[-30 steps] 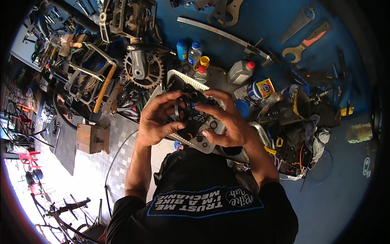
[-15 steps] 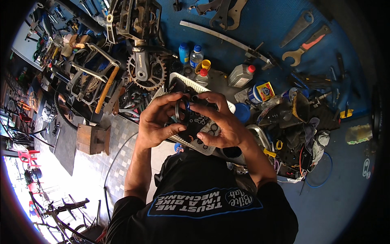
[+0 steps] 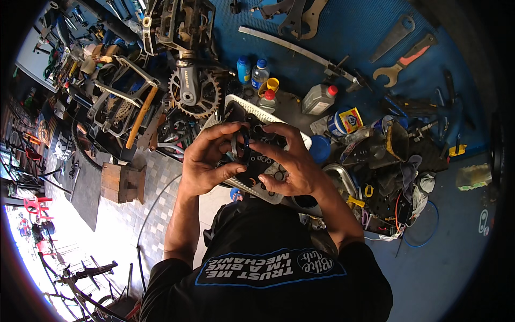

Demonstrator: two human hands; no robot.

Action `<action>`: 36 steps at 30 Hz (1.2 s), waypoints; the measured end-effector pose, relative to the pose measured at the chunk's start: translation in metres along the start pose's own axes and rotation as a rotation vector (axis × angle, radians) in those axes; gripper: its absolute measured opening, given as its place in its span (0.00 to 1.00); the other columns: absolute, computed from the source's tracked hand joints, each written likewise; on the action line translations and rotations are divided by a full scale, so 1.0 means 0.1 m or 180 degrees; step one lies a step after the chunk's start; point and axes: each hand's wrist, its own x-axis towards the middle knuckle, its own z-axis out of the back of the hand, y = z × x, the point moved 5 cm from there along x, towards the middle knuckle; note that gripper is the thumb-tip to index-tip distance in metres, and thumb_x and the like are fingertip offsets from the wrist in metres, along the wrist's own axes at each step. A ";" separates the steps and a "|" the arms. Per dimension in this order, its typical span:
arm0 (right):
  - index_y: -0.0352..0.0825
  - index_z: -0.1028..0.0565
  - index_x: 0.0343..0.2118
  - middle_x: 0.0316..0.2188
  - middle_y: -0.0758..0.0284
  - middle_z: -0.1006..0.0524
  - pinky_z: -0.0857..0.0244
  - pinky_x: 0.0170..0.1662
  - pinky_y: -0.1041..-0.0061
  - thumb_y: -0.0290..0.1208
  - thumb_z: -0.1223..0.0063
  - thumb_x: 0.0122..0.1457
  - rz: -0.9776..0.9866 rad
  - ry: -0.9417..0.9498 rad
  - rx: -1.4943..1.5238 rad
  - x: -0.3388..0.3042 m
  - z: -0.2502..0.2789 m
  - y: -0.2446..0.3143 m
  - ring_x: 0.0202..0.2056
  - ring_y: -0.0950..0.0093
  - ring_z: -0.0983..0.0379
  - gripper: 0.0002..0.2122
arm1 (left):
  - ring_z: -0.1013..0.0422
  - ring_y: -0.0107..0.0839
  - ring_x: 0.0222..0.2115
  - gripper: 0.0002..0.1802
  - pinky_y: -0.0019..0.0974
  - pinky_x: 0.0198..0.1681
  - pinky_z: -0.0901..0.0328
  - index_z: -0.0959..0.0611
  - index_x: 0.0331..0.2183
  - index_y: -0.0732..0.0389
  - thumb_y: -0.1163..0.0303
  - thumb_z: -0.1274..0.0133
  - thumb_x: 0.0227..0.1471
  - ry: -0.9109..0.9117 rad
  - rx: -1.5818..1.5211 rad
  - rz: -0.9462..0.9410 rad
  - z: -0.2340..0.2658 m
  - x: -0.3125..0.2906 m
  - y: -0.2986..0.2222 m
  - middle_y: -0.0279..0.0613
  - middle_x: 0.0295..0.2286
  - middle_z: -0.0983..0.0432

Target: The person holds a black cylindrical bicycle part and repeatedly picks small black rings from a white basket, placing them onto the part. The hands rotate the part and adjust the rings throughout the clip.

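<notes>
Between its thumb and fingers, my left hand [image 3: 206, 158] holds a thin metal ring [image 3: 234, 147], dark with a silvery edge. It stands roughly on edge and resembles a bearing or headset ring, though the exact kind is unclear. My right hand [image 3: 292, 161] is at its right side, the index fingertip against or very near the ring, with thumb and fingers spread apart. Both hands are over a white plastic basket [image 3: 268, 119], whose holed rim shows behind them. Small rings and washers [image 3: 261, 159] lie in the basket, partly hidden by my fingers.
Beyond the basket stand a crankset with chainring [image 3: 189, 94], bottles [image 3: 260, 74] and a grey red-capped jug [image 3: 318, 100]. A blue lid [image 3: 320, 148] sits right of the basket. Tools and rags [image 3: 413, 177] crowd the right; a wooden box [image 3: 122, 183] is on the left.
The ring has turned slightly in my left hand, and my right fingers have shifted a little. Otherwise the hands and basket stay nearly in place.
</notes>
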 end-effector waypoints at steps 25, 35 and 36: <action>0.57 0.21 0.58 0.61 0.60 0.35 0.42 0.67 0.52 0.39 0.30 0.51 0.0012 -0.0332 -0.0314 0.08 0.28 0.17 0.64 0.55 0.38 0.28 | 0.31 0.43 0.62 0.37 0.43 0.57 0.25 0.24 0.60 0.69 0.87 0.31 0.48 0.0005 0.0429 -0.0013 -0.04 0.06 -0.04 0.58 0.63 0.33; 0.55 0.20 0.60 0.58 0.62 0.33 0.38 0.66 0.54 0.40 0.28 0.50 0.0143 -0.0175 -0.0778 0.17 0.22 0.14 0.61 0.56 0.36 0.30 | 0.30 0.41 0.60 0.35 0.41 0.55 0.24 0.21 0.57 0.66 0.87 0.31 0.47 -0.0065 0.0681 0.0012 -0.06 0.07 -0.06 0.58 0.63 0.32; 0.55 0.21 0.60 0.57 0.61 0.32 0.38 0.65 0.54 0.39 0.28 0.50 0.0100 -0.0124 -0.0616 0.17 0.23 0.13 0.60 0.57 0.35 0.30 | 0.29 0.41 0.59 0.34 0.41 0.55 0.24 0.20 0.57 0.66 0.87 0.30 0.46 -0.0066 0.0802 0.0034 -0.05 0.07 -0.07 0.58 0.62 0.32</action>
